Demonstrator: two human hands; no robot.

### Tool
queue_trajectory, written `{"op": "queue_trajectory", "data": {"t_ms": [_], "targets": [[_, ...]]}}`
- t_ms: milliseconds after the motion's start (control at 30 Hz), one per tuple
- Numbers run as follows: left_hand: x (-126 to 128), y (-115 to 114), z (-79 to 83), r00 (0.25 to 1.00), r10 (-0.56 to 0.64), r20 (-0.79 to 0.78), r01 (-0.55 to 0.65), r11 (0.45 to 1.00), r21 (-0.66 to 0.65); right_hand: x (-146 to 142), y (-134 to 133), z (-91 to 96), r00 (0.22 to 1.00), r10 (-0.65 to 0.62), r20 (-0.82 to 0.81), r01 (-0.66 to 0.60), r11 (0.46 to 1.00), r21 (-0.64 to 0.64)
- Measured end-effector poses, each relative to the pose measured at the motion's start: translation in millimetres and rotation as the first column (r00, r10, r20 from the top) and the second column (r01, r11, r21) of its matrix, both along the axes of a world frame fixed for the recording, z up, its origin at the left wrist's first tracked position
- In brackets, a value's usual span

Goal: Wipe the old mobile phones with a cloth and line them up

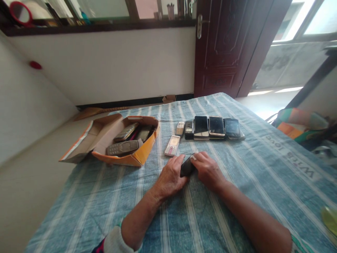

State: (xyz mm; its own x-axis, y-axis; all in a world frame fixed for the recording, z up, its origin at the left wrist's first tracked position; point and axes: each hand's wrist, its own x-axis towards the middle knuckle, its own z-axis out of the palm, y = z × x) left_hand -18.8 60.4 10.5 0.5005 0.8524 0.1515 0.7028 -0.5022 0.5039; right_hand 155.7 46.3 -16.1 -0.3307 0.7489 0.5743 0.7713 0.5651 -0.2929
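Note:
My left hand [170,177] and my right hand [208,171] meet over a small black phone [187,167] and both grip it, fingers curled round its ends, just above the striped blue cloth [237,196]. A white keypad phone [172,145] lies a little beyond my left hand. Further back a row of phones runs left to right: a small light keypad phone [180,128], a dark keypad phone [189,129], then three touchscreen phones [216,127].
An open orange cardboard box [131,160] at the left holds several old phones [122,147], its lid flap hanging past the table edge. A dark door [226,49] and white wall stand behind. Colourful cloth [300,121] lies at the right.

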Motion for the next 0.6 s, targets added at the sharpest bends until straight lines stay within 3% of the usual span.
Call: {"op": "queue_trajectory", "data": {"t_ms": [133,333,433,600], "targets": [[2.5,-2.6,10.8,0.997,0.042,0.071,-0.039,0.998,-0.049,26.7,15.2,-3.1,0.948,-0.213,-0.237,0.189,0.975,-0.117],[0.1,-0.5,21.9,0.963,0.109,0.247,-0.047,0.969,-0.242,32.0,18.4,-1.7,0.795,-0.293,-0.532,0.108,0.93,-0.351],[-4.5,3.7,20.7,0.951,0.121,0.285,-0.048,0.967,-0.251,28.7,17.7,-2.1,0.766,-0.283,-0.577,0.08,0.933,-0.352],[-9.7,8.0,16.4,0.962,0.142,0.232,-0.075,0.958,-0.276,26.6,16.6,-1.9,0.797,-0.246,-0.552,0.073,0.946,-0.317]]}}
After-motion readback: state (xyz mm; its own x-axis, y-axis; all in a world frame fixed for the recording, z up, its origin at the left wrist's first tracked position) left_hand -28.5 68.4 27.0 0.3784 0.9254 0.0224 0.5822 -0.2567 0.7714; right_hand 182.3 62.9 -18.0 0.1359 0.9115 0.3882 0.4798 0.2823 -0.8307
